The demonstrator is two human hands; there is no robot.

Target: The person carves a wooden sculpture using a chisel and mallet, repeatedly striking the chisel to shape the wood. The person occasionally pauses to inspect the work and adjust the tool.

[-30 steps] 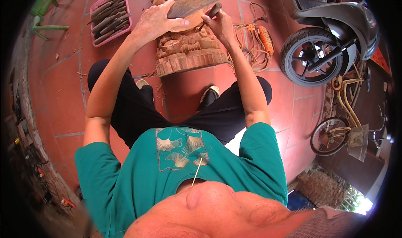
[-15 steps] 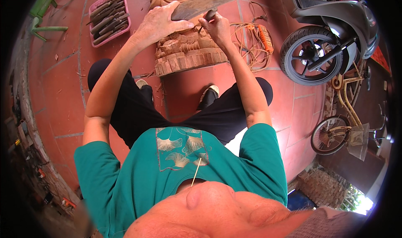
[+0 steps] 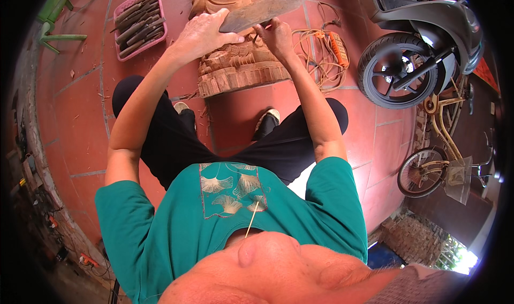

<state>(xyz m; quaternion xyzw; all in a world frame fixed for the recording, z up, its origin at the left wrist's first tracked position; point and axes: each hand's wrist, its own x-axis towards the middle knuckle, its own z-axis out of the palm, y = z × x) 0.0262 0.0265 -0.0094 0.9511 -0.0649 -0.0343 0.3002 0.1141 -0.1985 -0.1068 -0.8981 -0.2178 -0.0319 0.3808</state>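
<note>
My left hand (image 3: 202, 35) is closed on the near end of a flat, paddle-shaped wooden mallet (image 3: 262, 10), worn grey-brown and rounded at its far end. Under the mallet, my right hand (image 3: 277, 38) pinches a chisel (image 3: 256, 37). Its dark shaft points down toward the carving, while the mallet hides its handle. Between my feet stands a carved wooden statue (image 3: 241, 71) in reddish-brown wood, with folds on its upper part and a rough, chipped base facing me. I cannot tell exactly where the chisel's tip meets the wood.
A pink basket (image 3: 164, 40) of several carving tools lies on the tiled floor at left, by a green plastic chair (image 3: 47, 36). On the right are an orange power strip (image 3: 338, 50) with tangled cord, a motorbike (image 3: 399, 71) and a bicycle (image 3: 423, 171). Wood shavings dot the floor.
The mallet has swung slightly left and down, and now covers the chisel handle that showed above my right hand before. Both hands keep their holds; the statue has not moved.
</note>
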